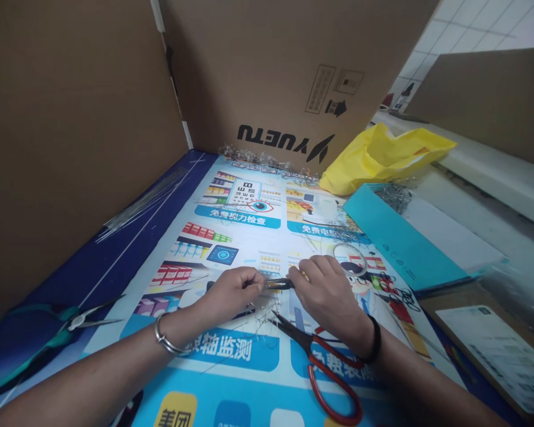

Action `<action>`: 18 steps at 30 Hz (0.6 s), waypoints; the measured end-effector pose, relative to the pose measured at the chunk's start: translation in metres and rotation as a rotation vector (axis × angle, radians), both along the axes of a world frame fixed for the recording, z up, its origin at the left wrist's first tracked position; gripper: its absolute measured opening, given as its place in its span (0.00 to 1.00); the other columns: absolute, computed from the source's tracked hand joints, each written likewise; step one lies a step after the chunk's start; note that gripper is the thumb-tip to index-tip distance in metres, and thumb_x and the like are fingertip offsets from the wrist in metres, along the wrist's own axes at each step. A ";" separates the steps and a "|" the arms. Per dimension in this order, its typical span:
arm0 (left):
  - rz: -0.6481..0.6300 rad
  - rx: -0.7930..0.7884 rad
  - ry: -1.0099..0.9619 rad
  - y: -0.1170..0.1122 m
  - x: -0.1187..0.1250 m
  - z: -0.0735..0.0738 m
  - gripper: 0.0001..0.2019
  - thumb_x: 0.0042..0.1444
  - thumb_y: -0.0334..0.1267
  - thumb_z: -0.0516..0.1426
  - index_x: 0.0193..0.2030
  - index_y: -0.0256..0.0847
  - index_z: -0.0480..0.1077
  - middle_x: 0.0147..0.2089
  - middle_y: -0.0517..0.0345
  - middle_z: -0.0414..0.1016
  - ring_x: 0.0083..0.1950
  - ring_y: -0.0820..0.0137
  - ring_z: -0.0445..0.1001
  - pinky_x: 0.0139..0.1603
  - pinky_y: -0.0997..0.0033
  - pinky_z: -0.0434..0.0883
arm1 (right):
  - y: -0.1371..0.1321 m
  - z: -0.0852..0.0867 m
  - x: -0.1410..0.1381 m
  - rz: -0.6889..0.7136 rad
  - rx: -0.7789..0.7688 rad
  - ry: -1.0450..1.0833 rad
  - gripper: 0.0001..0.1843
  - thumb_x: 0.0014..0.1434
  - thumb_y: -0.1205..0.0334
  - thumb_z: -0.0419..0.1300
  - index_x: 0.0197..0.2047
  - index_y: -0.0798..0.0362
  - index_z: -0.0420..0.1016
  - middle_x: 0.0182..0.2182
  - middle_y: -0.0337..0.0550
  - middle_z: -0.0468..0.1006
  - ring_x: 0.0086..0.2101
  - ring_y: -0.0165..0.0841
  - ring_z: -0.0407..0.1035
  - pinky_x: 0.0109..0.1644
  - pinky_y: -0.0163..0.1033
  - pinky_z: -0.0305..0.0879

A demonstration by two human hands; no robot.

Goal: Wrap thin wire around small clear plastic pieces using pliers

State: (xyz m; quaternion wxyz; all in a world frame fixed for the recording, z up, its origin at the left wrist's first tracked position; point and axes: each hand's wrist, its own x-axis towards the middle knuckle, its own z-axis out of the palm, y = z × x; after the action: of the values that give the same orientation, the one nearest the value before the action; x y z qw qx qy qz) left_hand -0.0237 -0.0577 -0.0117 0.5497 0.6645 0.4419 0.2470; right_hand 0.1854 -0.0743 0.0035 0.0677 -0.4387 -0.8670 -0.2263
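My right hand (327, 290) is closed around a pair of pliers (281, 284), its dark jaws pointing left and its handles hidden in my fist. My left hand (235, 292) is closed in a pinch right at the jaw tips, on a thin wire (267, 299) that is hard to make out. Fine wire ends spread below the hands. Red-handled scissors (314, 350) lie under my right wrist, blades toward the wires. At the left edge rest long-nose pliers (66, 326) with teal handles, jaws apart.
A printed poster (244, 252) covers the table. Cardboard panels (267, 71) wall the back and left. Straight wires (137, 204) lie at left; tangled scraps (258, 157) line the back. At right are a yellow bag (360, 160), a teal folder (391, 237) and a wire coil (350, 260).
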 end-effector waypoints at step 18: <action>0.061 -0.036 0.042 -0.002 0.002 -0.002 0.07 0.52 0.36 0.50 0.25 0.39 0.62 0.20 0.65 0.61 0.23 0.76 0.59 0.25 0.76 0.58 | -0.002 0.013 -0.002 0.051 0.021 -0.116 0.09 0.59 0.68 0.51 0.42 0.56 0.70 0.30 0.45 0.68 0.33 0.36 0.56 0.37 0.44 0.49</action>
State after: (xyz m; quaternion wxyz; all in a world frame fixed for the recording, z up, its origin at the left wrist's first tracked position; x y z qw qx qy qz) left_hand -0.0215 -0.0597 -0.0136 0.5444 0.6456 0.4780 0.2415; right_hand 0.1830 -0.0766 0.0168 0.0278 -0.4018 -0.8780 -0.2586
